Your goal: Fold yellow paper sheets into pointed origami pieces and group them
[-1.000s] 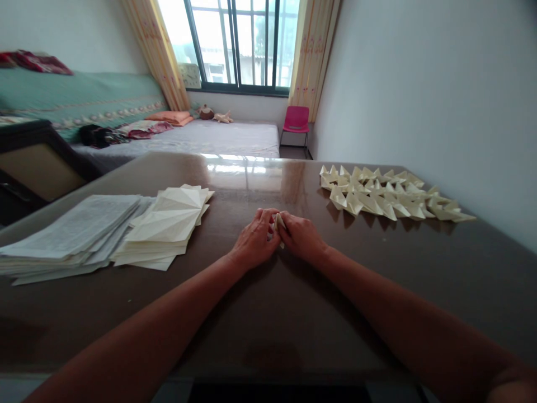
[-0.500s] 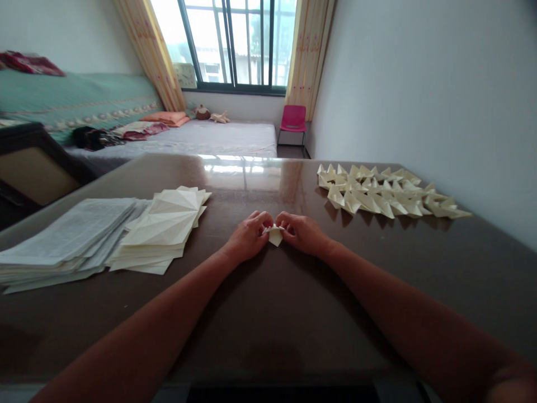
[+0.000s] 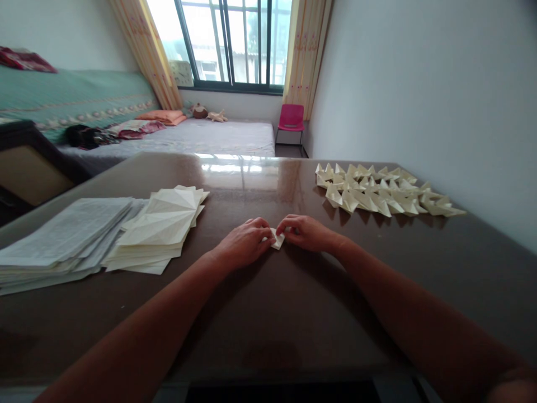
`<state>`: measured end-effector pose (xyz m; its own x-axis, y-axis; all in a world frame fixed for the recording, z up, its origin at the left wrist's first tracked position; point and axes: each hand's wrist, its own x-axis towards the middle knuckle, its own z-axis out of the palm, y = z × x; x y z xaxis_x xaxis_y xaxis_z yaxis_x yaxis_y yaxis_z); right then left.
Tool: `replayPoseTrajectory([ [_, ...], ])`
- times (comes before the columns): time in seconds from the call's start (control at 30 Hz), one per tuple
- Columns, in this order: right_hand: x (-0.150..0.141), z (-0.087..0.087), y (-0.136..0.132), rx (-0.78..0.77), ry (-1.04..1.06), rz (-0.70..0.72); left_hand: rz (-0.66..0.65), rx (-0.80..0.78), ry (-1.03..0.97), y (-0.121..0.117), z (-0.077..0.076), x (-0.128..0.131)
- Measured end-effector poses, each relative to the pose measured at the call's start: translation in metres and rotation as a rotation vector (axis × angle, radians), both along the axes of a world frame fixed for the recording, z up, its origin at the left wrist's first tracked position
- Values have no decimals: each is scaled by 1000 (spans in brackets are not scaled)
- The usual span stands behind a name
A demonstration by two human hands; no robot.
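Observation:
A small folded piece of cream paper (image 3: 277, 240) lies on the brown table between my two hands. My left hand (image 3: 247, 240) is closed with its fingertips on the paper's left side. From the other side, my right hand (image 3: 305, 232) pinches at the paper's upper right edge with thumb and forefinger. My fingers cover part of the folds. To the left is a stack of creased cream sheets (image 3: 161, 218). At the far right of the table stand rows of pointed folded paper pieces (image 3: 381, 190).
A pile of printed sheets (image 3: 62, 232) lies at the table's left, against the creased stack. The glossy table (image 3: 268, 313) reaches toward a bed (image 3: 218, 137). A pink chair (image 3: 291, 117) stands under the window, and a white wall runs along the right.
The folded paper has turned and now lies flatter on the table. My left hand has flattened over its left side, and my right fingers have shifted along its upper edge.

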<state>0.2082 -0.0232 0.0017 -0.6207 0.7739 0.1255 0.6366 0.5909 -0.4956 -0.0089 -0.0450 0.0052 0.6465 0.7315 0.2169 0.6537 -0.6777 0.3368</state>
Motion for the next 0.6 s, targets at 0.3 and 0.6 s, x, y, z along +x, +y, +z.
replayPoseTrajectory([
  [0.3,-14,-7,-1,-128,40,-170,205,-126,-99,8,-14,4],
  [0.6,-13,-2,2,-366,363,-7,194,-298,-182,8,-2,4],
])
